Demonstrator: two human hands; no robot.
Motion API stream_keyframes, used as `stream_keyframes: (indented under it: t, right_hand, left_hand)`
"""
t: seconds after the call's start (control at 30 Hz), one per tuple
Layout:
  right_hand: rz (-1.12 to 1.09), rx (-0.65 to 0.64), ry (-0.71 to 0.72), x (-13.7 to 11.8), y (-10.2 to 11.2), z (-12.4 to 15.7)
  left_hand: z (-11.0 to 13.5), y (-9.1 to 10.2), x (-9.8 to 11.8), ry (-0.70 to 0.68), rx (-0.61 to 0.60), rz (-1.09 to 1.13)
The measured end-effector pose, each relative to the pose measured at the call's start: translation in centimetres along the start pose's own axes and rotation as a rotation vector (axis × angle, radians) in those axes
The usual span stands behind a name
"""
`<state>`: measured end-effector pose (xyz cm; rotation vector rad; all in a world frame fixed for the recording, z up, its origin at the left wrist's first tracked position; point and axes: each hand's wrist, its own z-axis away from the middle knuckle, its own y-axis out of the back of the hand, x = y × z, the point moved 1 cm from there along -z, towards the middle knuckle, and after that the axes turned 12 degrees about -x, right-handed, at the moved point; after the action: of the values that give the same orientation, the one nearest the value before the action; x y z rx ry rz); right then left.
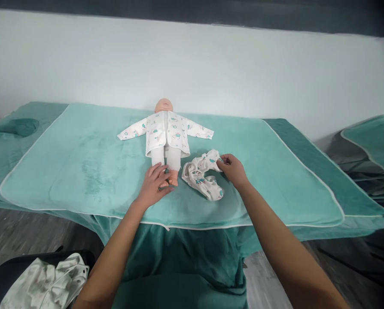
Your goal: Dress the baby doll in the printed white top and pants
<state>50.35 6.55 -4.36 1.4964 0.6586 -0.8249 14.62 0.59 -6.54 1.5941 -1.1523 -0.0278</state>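
As the head view shows, the left hand [155, 182] lies at the lower legs and feet of a doll [166, 128], its fingers spread and the thumb well apart; whether it presses on them, I cannot tell. The right hand [232, 168] holds, in a narrow pinch of thumb and fingers, the upper right edge of a bunched garment [200, 174], which lies on the blanket [98, 171] just beside the feet. In my judgement, the step in hand is to take and arrange this garment; the next move would call for finding its opening, with the legs kept steady.

The garment is thin and soft, curled in the shape of a C, white with small green printed figures. The jacket [156, 133] on the doll has a similar print, rounded lower corners, an open front and sleeves spread flat to both sides. The doll's legs look like white cloth, while its feet are smooth, perhaps of plastic. The blanket is plush, green, with pale piping along its edge.
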Motion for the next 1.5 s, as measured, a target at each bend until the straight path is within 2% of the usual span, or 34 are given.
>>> stream_keyframes:
  t: [0.07,0.17,0.23,0.3,0.43,0.53,0.67,0.8,0.87,1.0,1.1,1.17,1.23,1.37,1.43,1.5]
  right_hand:
    - [-0.019,-0.012,0.072,-1.6,0.0,0.6]
    - [-0.117,-0.049,0.257,-5.1,-0.1,1.9]
    - [-0.168,-0.133,0.379,-8.2,-0.3,2.9]
    - [-0.169,-0.235,0.497,-12.0,-0.6,3.9]
    - [-0.110,-0.428,0.720,-19.8,-1.1,5.3]
    - [-0.088,-0.610,0.836,-24.4,-1.1,6.1]
    - [-0.098,-0.627,0.864,-28.1,-0.1,6.2]
    - [-0.122,-0.618,0.799,-28.9,1.1,5.4]
    - [-0.147,-0.674,0.748,-28.8,1.3,5.2]
    - [-0.159,-0.880,0.709,-28.9,0.8,6.1]
    - [-0.253,-0.831,0.708,-29.3,-0.3,7.2]
    - [-0.309,-0.778,0.719,-29.5,-1.0,7.5]
    - [-0.324,-0.806,0.709,-29.4,-1.7,7.6]
    - [-0.167,-1.124,0.615,-28.6,-2.0,7.4]
    - [-0.115,-1.201,0.551,-28.0,-2.0,7.5]
    - [-0.205,-1.135,0.494,-27.5,-2.2,7.5]
  left_hand:
    - [0.4,0.4,0.1,0.009,0.061,0.115]
    - [0.5,1.0,0.0,0.094,0.212,0.266]
    - [0.1,1.7,0.3,0.172,0.278,0.306]
    - [-0.8,2.8,1.4,0.205,0.293,0.311]
    - [-3.8,6.5,5.6,0.064,0.224,0.303]
    - [-5.8,10.1,8.7,-0.018,0.257,0.305]
    - [-6.5,14.2,10.8,0.028,0.305,0.371]
    - [-5.7,16.6,10.3,0.149,0.374,0.538]
    - [-5.4,17.2,9.7,0.176,0.343,0.656]
    - [-5.2,18.2,9.2,0.161,0.148,0.743]
    - [-5.2,19.1,10.2,0.143,-0.035,0.657]
    - [-5.1,19.4,11.1,0.161,-0.086,0.560]
    - [-5.1,19.5,11.6,0.189,-0.027,0.511]
    - [-4.9,18.6,10.8,0.222,0.206,0.700]
    - [-4.8,17.8,10.1,0.249,0.192,0.862]
    - [-4.6,17.0,9.8,0.273,0.055,0.970]
